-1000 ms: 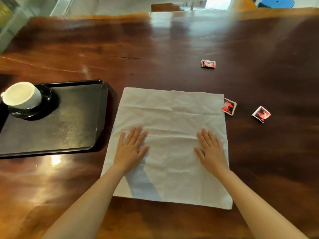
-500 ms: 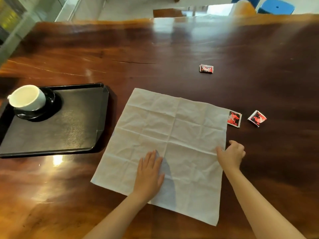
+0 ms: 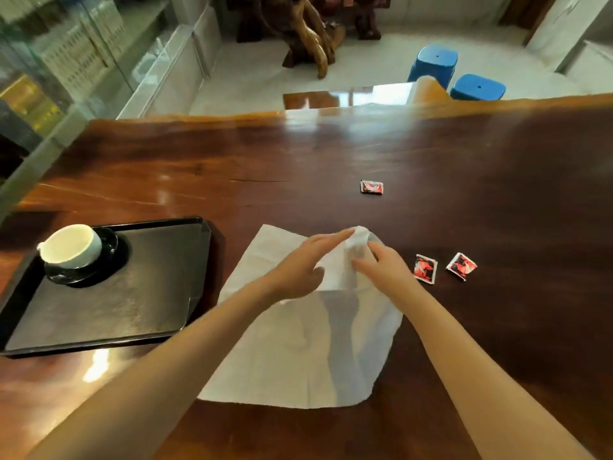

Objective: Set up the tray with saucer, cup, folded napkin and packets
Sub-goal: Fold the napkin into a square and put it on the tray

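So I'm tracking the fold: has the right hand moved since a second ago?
Yes. The right hand has gone from pressing flat on the napkin to lifting its right side, folding leftward away from the nearest packet.

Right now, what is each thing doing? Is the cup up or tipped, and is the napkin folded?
Cup: upright on the saucer, looks empty.
Tray: flat, holds only cup and saucer.
Napkin: on the table, partly folded.
Three packets: loose on the table, closed.
Left hand: open, over napkin.
Right hand: pinching napkin's corner.
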Demonstrator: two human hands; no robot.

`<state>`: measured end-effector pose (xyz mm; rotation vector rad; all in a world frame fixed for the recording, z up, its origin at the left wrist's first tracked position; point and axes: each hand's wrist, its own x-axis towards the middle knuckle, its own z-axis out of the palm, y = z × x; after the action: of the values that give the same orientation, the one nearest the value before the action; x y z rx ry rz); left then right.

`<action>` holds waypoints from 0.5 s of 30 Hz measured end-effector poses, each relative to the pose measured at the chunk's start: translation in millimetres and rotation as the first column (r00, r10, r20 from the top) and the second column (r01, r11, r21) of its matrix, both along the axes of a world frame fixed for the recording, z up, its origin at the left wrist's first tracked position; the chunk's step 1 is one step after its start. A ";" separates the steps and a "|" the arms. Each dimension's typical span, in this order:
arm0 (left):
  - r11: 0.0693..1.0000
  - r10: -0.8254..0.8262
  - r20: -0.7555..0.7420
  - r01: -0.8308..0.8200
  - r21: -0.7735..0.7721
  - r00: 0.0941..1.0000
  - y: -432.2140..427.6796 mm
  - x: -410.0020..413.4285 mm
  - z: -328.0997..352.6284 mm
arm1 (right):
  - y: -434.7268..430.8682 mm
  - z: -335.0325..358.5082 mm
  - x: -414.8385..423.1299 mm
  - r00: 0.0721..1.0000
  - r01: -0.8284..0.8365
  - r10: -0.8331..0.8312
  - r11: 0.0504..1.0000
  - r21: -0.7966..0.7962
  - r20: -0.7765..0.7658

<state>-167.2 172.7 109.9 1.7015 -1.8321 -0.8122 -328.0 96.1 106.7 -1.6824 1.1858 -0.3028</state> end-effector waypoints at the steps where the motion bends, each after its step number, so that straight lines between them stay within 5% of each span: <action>1: 0.996 -0.091 -0.074 0.091 -0.008 0.993 -13.9 3.4 28.7 | -0.6 21.8 7.8 0.994 -0.105 0.105 0.994 -0.044 -0.005; 4: 0.949 -0.294 -0.086 0.301 0.092 0.952 -40.8 12.5 99.6 | -3.5 84.9 23.6 0.940 -0.340 0.333 0.911 -0.234 -0.073; 7: 0.941 -0.327 0.251 0.290 0.175 0.911 -54.3 32.4 145.6 | -11.5 134.2 25.5 0.885 -0.465 0.431 0.818 -0.339 -0.175; 10: 0.942 -0.301 0.384 0.210 0.263 0.873 -57.1 61.9 165.0 | -22.6 160.7 21.5 0.866 -0.497 0.472 0.780 -0.381 -0.164; 15: 0.989 -0.149 0.573 0.125 0.082 0.806 -56.9 101.2 167.2 | -55.5 150.9 11.7 0.747 -0.594 0.419 0.769 -0.237 -0.516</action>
<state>-66.0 115.7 277.1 2.0128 -2.3734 -0.3946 -316.3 40.6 257.6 -2.4534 0.9359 0.2280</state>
